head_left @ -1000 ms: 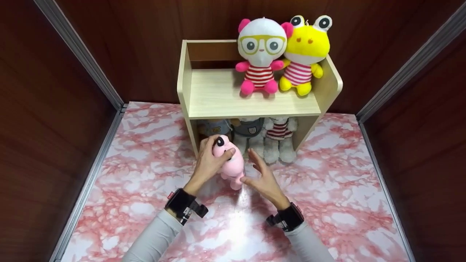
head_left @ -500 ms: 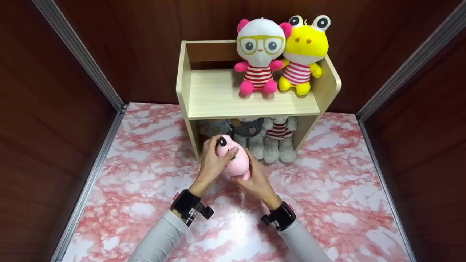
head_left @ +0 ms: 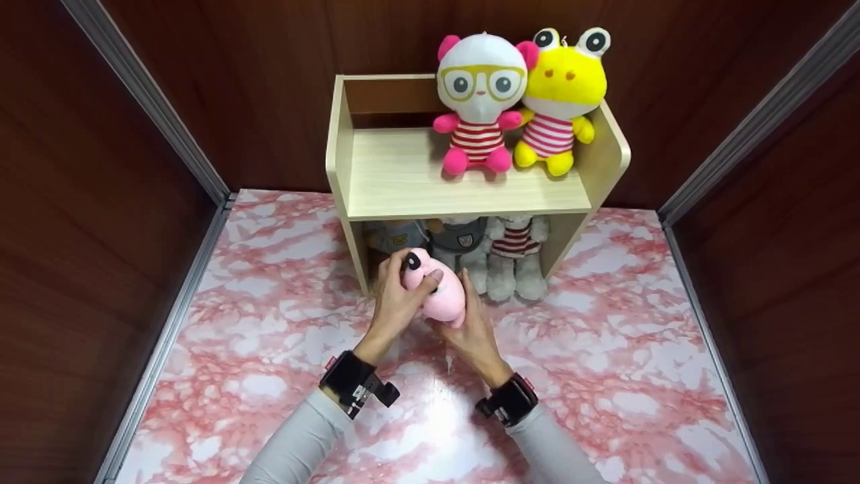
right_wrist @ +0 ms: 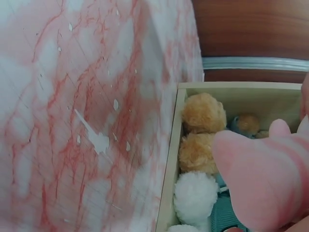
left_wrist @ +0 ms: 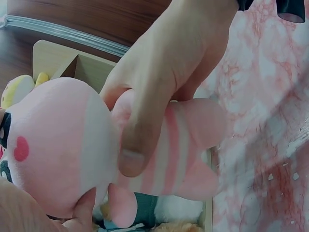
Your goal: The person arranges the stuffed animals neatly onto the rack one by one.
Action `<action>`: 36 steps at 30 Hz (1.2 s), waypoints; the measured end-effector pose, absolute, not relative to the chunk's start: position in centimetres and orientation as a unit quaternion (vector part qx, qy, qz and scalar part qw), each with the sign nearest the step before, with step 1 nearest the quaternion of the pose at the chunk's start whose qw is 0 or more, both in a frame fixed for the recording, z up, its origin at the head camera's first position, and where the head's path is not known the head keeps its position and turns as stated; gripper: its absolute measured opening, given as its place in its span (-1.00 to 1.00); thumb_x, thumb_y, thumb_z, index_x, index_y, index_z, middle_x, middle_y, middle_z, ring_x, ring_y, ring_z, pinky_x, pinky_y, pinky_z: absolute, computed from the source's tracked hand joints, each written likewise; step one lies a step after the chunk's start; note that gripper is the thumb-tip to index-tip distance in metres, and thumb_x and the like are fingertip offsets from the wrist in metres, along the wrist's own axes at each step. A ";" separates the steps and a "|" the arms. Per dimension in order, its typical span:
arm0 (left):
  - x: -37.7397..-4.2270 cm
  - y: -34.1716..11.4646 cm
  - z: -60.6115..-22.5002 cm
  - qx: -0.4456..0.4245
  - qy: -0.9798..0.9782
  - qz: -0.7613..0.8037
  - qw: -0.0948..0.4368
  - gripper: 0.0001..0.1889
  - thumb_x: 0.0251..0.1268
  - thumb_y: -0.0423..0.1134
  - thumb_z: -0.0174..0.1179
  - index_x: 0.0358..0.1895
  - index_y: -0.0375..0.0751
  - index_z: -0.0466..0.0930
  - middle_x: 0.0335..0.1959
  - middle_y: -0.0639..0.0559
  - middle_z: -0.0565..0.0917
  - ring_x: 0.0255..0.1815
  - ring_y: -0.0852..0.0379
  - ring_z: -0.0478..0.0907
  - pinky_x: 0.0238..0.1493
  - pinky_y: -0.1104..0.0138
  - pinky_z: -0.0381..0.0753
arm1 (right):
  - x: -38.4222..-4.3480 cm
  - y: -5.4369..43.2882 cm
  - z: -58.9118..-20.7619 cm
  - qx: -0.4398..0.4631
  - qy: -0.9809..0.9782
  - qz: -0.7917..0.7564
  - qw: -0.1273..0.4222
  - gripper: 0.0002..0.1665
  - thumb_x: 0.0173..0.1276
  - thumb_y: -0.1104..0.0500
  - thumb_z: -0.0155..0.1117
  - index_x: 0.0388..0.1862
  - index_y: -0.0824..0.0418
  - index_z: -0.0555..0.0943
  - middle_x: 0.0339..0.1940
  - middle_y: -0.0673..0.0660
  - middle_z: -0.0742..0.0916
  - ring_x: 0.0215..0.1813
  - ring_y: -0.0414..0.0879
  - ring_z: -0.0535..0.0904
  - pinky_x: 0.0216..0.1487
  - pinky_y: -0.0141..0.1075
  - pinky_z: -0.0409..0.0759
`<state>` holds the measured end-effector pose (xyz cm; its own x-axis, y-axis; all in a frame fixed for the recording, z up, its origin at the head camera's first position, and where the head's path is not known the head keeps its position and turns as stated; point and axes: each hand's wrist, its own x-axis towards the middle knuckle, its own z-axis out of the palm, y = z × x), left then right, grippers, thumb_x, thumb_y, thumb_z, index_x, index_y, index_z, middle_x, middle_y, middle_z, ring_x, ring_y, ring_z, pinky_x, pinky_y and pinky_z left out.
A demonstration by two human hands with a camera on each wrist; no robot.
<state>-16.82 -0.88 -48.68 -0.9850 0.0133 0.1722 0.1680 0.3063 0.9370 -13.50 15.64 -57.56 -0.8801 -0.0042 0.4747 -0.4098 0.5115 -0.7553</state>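
Both hands hold a pink frog plush toy (head_left: 447, 299) in front of a small wooden shelf unit. My left hand (head_left: 394, 302) grips the head beside a black-and-white eye, its thumb across the toy. On the other side, my right hand (head_left: 476, 333) grips the body. The left wrist view shows the right thumb lying over the striped belly, while the left thumb presses near the white chin. In the right wrist view the frog's legs (right_wrist: 263, 179) hang over the shelf's lower compartment.
The shelf unit (head_left: 396, 195) stands at the back. On its upper board sit a white-and-pink plush with glasses (head_left: 480, 87) and a yellow frog plush (head_left: 564, 84). Several furry plush toys, among them one in a striped dress (head_left: 516, 242), fill the lower compartment. Dark panels surround the marbled surface.
My right hand has come in from the right and taken hold of the frog's body. The frog has shifted slightly right and its lower end has swung up; the left hand keeps its grip.
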 end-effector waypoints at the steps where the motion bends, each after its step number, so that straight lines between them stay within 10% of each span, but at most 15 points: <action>1: -16.8 -0.8 -48.7 -0.057 -0.804 -0.588 0.066 -0.32 0.20 0.11 0.44 0.33 -0.11 0.51 0.32 -0.27 0.45 0.31 -0.15 0.42 0.31 -0.03 0.40 | -13.5 15.6 -57.6 0.126 -0.843 0.472 0.226 0.15 0.11 0.29 0.59 0.58 0.47 0.15 0.48 0.49 0.42 0.41 0.32 0.45 0.37 0.19 0.44; 10: -16.6 -0.6 -48.8 -0.063 -0.808 -0.582 0.058 -0.21 0.22 0.17 0.41 0.41 -0.18 0.42 0.38 -0.31 0.36 0.37 -0.21 0.36 0.38 -0.08 0.33 | -13.6 15.6 -58.1 0.122 -0.835 0.469 0.259 -0.12 0.17 0.33 0.55 0.45 0.41 0.39 0.29 0.38 0.61 0.26 0.26 0.58 0.30 0.14 0.52; 18: -16.7 -1.1 -49.3 -0.088 -0.812 -0.577 0.027 0.41 -0.18 0.83 -0.01 0.65 -0.16 0.07 0.55 -0.32 0.20 0.50 -0.34 0.24 0.45 -0.23 0.25 | -13.6 15.9 -57.9 0.084 -0.809 0.553 0.181 -0.10 0.22 0.32 0.51 0.52 0.32 0.35 0.30 0.31 0.63 0.28 0.17 0.59 0.35 0.07 0.51; 36: -16.4 -4.1 -54.2 -0.135 -0.703 -0.697 -0.040 0.22 0.10 0.53 0.27 0.71 0.10 -0.15 0.66 -0.27 0.02 0.65 -0.26 0.00 0.55 -0.09 0.18 | -13.2 18.1 -55.4 0.043 -0.714 0.697 0.039 -0.25 0.36 0.29 0.46 0.45 0.27 0.36 0.26 0.19 0.65 0.29 0.03 0.56 0.41 -0.12 0.42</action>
